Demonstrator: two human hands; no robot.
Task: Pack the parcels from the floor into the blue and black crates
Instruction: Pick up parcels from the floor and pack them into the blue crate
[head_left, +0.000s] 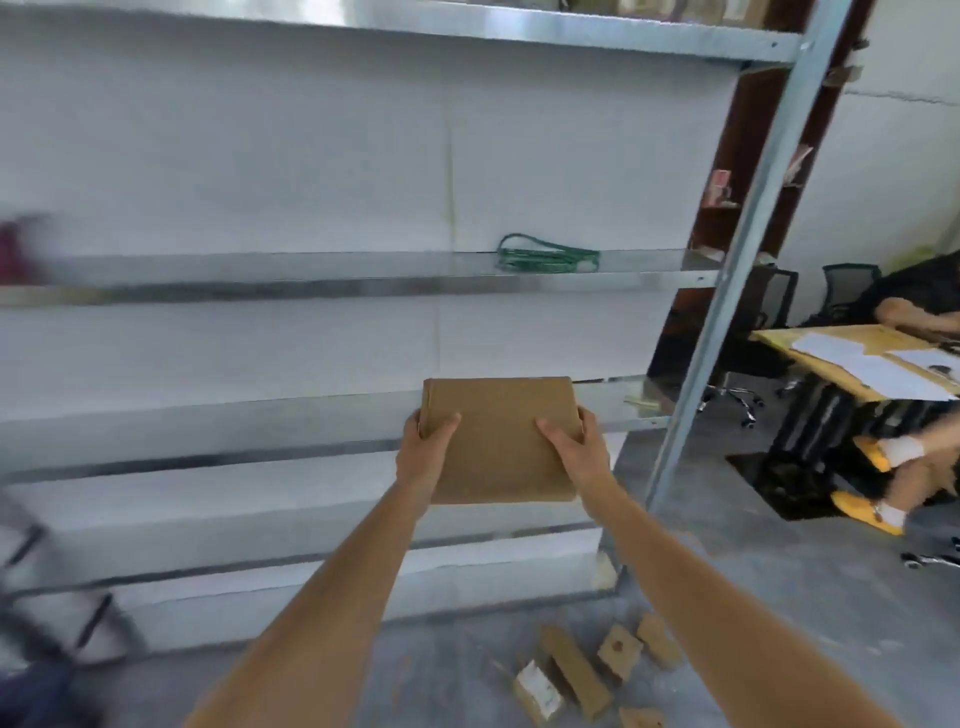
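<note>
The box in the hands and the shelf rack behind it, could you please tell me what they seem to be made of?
The box looks like plain brown cardboard: matte, unprinted, with folded edges. The rack appears to be galvanised or bare steel: grey, with a dull sheen and reflections along its shelf fronts. Motion blur leaves the exact finish open.

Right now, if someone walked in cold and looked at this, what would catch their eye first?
Most likely the flat brown cardboard parcel held up mid-frame, with the left hand and right hand gripping its two sides in front of the metal shelving. Next, the scatter of small cardboard parcels on the concrete floor at bottom right, and a green cord bundle lying alone on a middle shelf.
</note>
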